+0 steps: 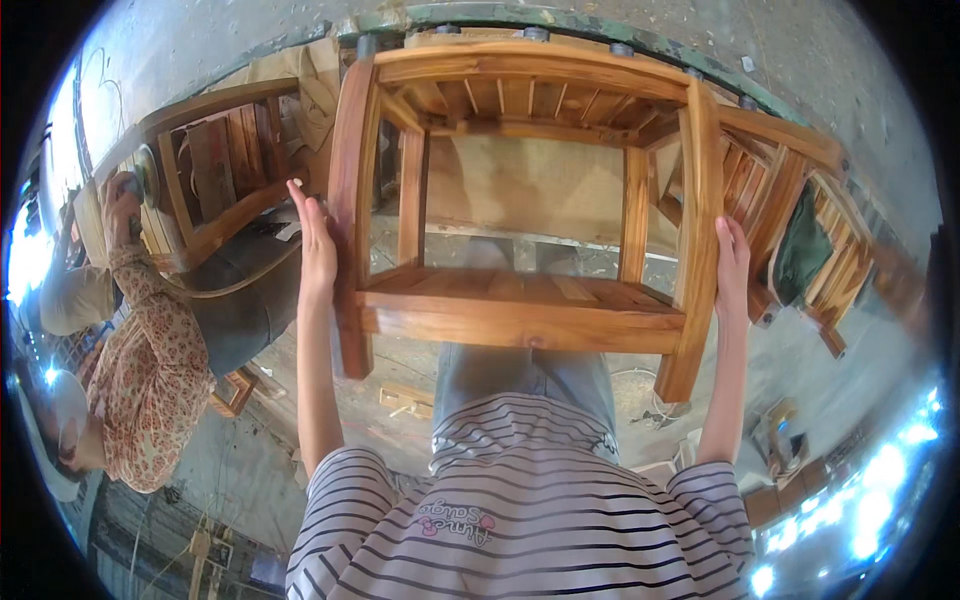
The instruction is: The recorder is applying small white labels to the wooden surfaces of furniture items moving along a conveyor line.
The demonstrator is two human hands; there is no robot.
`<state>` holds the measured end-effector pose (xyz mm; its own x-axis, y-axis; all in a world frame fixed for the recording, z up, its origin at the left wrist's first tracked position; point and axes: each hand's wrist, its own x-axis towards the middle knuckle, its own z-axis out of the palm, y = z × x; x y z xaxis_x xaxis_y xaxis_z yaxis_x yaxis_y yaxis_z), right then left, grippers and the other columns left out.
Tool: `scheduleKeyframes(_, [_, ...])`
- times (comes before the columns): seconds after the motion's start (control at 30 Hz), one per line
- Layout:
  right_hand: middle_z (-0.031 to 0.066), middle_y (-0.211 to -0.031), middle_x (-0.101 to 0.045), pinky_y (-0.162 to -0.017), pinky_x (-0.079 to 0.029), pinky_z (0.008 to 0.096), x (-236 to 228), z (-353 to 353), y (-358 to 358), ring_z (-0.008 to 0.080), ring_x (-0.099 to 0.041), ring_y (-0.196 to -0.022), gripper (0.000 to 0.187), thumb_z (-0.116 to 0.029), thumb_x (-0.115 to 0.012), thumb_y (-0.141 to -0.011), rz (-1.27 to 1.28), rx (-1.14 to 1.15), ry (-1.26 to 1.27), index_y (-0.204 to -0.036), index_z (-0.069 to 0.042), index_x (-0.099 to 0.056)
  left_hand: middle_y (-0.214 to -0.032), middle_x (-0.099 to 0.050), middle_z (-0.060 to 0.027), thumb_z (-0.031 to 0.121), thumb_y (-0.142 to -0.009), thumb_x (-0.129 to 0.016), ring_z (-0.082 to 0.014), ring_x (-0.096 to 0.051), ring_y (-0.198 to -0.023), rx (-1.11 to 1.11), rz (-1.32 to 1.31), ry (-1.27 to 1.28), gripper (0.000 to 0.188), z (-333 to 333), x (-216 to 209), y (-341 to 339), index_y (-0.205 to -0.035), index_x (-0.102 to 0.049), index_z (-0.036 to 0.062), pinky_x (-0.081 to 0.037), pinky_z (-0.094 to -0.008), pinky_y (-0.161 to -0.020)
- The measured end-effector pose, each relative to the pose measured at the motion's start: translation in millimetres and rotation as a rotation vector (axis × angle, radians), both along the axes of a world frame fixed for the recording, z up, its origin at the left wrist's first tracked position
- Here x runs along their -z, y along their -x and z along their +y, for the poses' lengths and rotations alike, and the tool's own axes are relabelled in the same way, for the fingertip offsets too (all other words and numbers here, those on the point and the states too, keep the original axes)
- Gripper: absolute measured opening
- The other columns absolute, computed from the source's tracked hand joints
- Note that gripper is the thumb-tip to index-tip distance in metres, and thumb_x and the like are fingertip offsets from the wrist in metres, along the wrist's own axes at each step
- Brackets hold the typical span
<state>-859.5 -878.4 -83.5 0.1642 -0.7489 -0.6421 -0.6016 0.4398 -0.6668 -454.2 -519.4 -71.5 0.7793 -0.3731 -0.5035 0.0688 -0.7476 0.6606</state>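
Note:
A varnished wooden stool [520,323] with a slatted panel and a lower board is in front of my body, my jeans partly showing through its frame. My left hand [316,240] lies along the outer side of its left leg, fingers stretched and palm against the wood. On the opposite side, my right hand [733,262] presses on the outer face of the right leg, its fingers extended. The stool is held between my two palms. Parts of both palms are hidden by the viewing angle.
At left, another person in a patterned sleeve [155,300] has a hand on a round tool [147,175] beside another wooden frame [225,245]. More slatted wooden pieces [790,200] stand at right, with a dark green cloth [803,248]. Wood scraps [405,400] lie on the floor.

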Motion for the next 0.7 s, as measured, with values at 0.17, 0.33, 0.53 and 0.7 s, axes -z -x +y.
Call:
scheduleKeyframes(0.17, [0.0071, -0.116, -0.057, -0.094, -0.039, 0.0294, 51, -12, 0, 0.0169, -0.051, -0.108, 0.045, -0.035, -0.057, -0.095, -0.038, 0.145, 0.098, -0.123, 0.0, -0.054, -0.16, -0.003, -0.0149, 0.05, -0.103, -0.02, -0.0259, -0.002, -0.148, -0.004, -0.119, 0.216, 0.071, -6, 74, -7, -0.152, -0.002, 0.0024, -0.005, -0.0362, -0.119])
scheduleKeyframes(0.33, [0.0101, -0.12, -0.053, -0.102, -0.032, 0.0324, 108, -26, -2, 0.0198, -0.046, -0.115, 0.048, -0.039, -0.052, -0.095, -0.111, 0.115, 0.06, -0.124, 0.0, -0.053, -0.16, -0.003, -0.016, 0.055, -0.101, -0.018, -0.0265, -0.002, -0.148, -0.119, -0.06, 0.247, 0.076, -28, 132, -15, -0.152, -0.001, 0.0008, -0.005, -0.0371, -0.119])
scheduleKeyframes(0.53, [0.0119, -0.119, -0.058, -0.104, -0.031, 0.0326, 109, -20, 0, 0.0216, -0.049, -0.114, 0.044, -0.035, -0.051, -0.097, 0.107, 0.128, 0.259, -0.122, 0.002, -0.054, -0.157, -0.015, -0.0222, 0.052, -0.101, -0.031, -0.034, -0.02, -0.144, -0.147, -0.042, 0.062, 0.075, -83, 89, -4, -0.153, -0.005, 0.0054, -0.019, -0.0401, -0.116])
scheduleKeyframes(0.7, [0.0111, -0.11, -0.064, -0.076, -0.05, 0.0247, 38, -16, -18, 0.0142, -0.062, -0.085, 0.03, -0.013, -0.052, -0.098, -0.129, 0.154, 0.519, -0.125, 0.0, -0.048, -0.131, -0.049, -0.0204, 0.021, -0.09, -0.064, -0.0347, -0.045, -0.122, 0.225, -0.604, 0.261, 0.051, -161, 57, -7, -0.135, -0.047, 0.0033, -0.034, -0.0409, -0.105])
